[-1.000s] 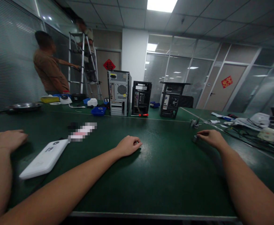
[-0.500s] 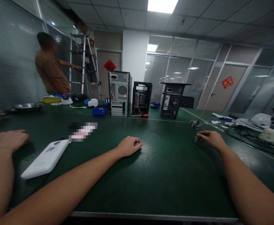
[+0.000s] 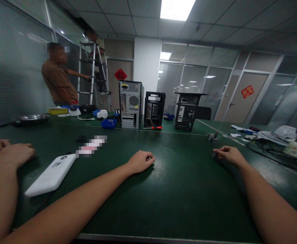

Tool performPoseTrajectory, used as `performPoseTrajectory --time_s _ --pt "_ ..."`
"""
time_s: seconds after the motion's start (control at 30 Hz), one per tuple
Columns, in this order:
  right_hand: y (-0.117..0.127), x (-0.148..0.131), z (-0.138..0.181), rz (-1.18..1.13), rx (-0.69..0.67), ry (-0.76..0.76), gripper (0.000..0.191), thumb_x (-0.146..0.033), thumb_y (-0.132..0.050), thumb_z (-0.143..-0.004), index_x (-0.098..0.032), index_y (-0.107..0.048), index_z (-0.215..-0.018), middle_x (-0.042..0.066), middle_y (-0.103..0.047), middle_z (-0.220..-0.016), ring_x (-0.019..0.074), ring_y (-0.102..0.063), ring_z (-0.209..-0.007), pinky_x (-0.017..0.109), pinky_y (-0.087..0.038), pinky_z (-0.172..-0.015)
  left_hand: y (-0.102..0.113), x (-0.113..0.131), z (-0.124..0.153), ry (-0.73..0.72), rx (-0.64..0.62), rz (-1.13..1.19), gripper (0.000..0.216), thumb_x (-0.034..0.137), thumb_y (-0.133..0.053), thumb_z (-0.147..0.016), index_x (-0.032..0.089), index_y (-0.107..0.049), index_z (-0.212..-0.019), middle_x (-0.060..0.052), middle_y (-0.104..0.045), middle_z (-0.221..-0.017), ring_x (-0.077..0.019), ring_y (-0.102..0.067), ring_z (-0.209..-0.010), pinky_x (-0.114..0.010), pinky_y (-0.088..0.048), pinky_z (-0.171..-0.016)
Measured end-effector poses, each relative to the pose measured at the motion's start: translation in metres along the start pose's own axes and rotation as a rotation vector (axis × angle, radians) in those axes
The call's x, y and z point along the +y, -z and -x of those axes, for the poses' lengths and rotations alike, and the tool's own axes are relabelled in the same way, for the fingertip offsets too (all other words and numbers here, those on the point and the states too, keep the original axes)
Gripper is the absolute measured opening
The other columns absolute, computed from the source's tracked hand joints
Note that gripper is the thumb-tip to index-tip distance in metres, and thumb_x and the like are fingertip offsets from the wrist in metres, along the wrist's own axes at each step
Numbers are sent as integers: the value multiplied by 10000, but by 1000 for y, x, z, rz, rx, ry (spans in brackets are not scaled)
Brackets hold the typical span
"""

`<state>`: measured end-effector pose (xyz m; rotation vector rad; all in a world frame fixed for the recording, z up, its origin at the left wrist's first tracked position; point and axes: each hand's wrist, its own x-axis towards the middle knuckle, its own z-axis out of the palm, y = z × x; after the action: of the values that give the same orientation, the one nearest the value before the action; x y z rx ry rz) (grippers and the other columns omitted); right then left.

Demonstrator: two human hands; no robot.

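Observation:
My left hand (image 3: 141, 162) rests on the green tabletop (image 3: 179, 196), fingers curled in towards the thumb, and nothing shows in it. Further right, my right hand (image 3: 228, 156) pinches a small grey metal cylinder (image 3: 214, 155) between thumb and fingertips, low over the table or touching it; I cannot tell which. Just beyond that hand stand two more small metal pieces, a short one (image 3: 211, 136) and one with a thin upright tip (image 3: 215, 137). A white slab-like device (image 3: 52, 174) lies left of my left forearm.
Another person's hands (image 3: 13, 155) lie at the left edge. Computer cases (image 3: 131, 105) stand at the back with a red-handled screwdriver (image 3: 156, 127), a blue tray (image 3: 109, 124) and a metal pan (image 3: 34, 118). Cables (image 3: 273, 152) heap at right. Two people are by a ladder (image 3: 92, 71).
The view has tilted up slightly. My right hand has closed further round the cylinder, which is more covered now. The other person's far hand has left the pan's handle and come nearer.

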<state>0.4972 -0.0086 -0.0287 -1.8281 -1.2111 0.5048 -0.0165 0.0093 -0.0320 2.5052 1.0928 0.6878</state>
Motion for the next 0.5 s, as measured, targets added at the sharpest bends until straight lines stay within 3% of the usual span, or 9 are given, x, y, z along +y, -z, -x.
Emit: performPoseTrajectory --time_s 0.23,0.5 --pt "4 1 0 22 -127 43 526 -461 -782 -647 -140 -743 -1060 149 -747 -1048 263 -707 -851 368 -589 -741 2 2 1 8 -14 12 352 461 -523 -925 184 -741 -934 -40 -691 -767 -166 -597 -677 -250 -376 -607" --pt "-1 2 -2 243 -120 212 518 -531 -706 -720 -192 -752 -1108 108 -748 -1105 302 -685 -1038 449 -497 -984 1 -1 0 6 -30 9 373 484 -515 -932 187 -740 -945 -36 -692 -772 -165 -599 -673 -253 -377 -608"
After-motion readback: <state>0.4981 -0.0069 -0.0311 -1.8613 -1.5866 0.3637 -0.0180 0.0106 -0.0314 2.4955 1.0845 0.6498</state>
